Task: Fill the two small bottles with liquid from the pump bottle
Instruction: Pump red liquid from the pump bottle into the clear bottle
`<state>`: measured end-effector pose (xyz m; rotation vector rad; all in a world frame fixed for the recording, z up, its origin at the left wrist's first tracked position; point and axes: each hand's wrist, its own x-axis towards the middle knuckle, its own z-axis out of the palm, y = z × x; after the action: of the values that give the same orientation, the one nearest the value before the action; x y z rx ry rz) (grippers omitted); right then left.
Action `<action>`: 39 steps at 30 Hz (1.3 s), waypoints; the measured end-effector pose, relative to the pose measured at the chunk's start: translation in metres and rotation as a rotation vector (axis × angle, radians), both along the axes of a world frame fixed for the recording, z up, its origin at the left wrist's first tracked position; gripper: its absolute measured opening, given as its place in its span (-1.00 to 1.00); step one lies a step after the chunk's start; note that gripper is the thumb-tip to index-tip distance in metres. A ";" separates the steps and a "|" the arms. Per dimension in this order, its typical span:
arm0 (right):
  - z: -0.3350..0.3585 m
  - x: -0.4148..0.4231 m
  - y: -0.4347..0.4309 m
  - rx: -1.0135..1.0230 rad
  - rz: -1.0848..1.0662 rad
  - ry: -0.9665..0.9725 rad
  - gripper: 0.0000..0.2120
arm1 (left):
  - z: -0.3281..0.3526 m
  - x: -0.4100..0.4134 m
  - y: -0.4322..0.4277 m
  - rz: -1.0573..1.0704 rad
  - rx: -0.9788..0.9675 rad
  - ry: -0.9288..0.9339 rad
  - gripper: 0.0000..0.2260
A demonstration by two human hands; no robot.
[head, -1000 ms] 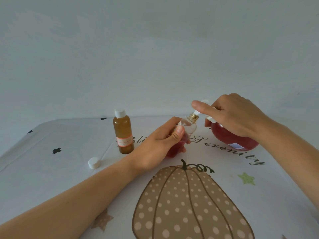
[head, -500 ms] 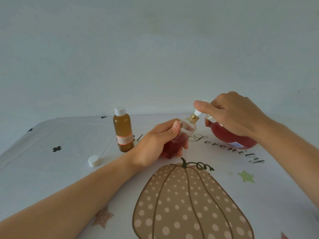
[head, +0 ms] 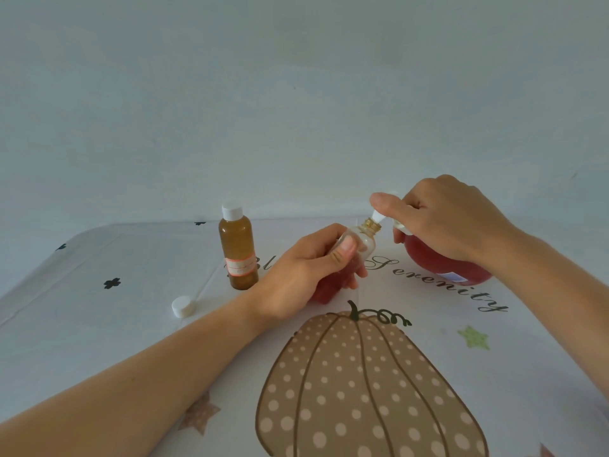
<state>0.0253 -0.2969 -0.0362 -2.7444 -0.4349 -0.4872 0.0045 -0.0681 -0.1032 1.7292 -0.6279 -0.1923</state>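
Filling looks partway done: my left hand (head: pixel 296 275) grips the small clear bottle (head: pixel 361 245), red liquid low inside, neck at the nozzle (head: pixel 378 216), while my right hand (head: pixel 451 222) curls over the head of the pump bottle (head: pixel 441 265). The amber bottle (head: pixel 238 255) stands capped off to the left; whether it needs filling I cannot tell.

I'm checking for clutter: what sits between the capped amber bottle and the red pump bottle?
In the head view, the left hand lies there, holding a small clear bottle with its gold neck at the nozzle of the pump bottle.
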 end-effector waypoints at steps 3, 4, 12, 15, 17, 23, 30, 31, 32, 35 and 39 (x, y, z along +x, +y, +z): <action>0.001 0.000 0.003 -0.001 0.006 0.009 -0.35 | 0.000 0.001 0.000 0.013 0.025 -0.020 -0.60; 0.001 0.000 0.003 0.002 0.009 0.011 -0.37 | -0.001 0.000 0.000 0.014 0.028 -0.016 -0.59; 0.002 -0.003 -0.001 -0.012 0.012 0.048 -0.10 | -0.001 0.000 0.000 0.006 0.024 -0.022 -0.60; 0.004 -0.003 -0.002 -0.010 0.013 0.060 -0.09 | -0.002 0.000 -0.002 -0.001 0.033 -0.031 -0.62; 0.002 -0.003 -0.002 -0.010 0.013 0.038 -0.07 | -0.003 -0.001 -0.002 -0.002 0.037 -0.041 -0.66; 0.002 -0.004 -0.001 0.002 0.016 -0.003 -0.12 | -0.004 -0.003 -0.004 -0.003 0.033 -0.052 -0.72; 0.004 -0.003 0.000 0.008 0.021 0.018 -0.36 | -0.005 -0.003 -0.006 -0.008 0.036 -0.048 -0.70; 0.004 -0.003 0.000 0.012 0.019 0.019 -0.36 | -0.005 -0.004 -0.006 -0.006 0.036 -0.052 -0.70; 0.004 -0.003 0.000 0.017 0.017 0.020 -0.33 | -0.005 -0.004 -0.006 -0.004 0.038 -0.056 -0.70; 0.004 -0.006 0.000 0.027 0.015 0.011 -0.14 | -0.005 -0.002 -0.005 -0.003 0.038 -0.057 -0.70; 0.004 -0.005 0.001 -0.022 0.000 -0.007 0.00 | -0.005 -0.003 -0.006 0.000 0.031 -0.056 -0.69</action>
<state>0.0200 -0.2961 -0.0324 -2.7641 -0.4444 -0.4957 0.0019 -0.0740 -0.1079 1.7690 -0.6694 -0.1547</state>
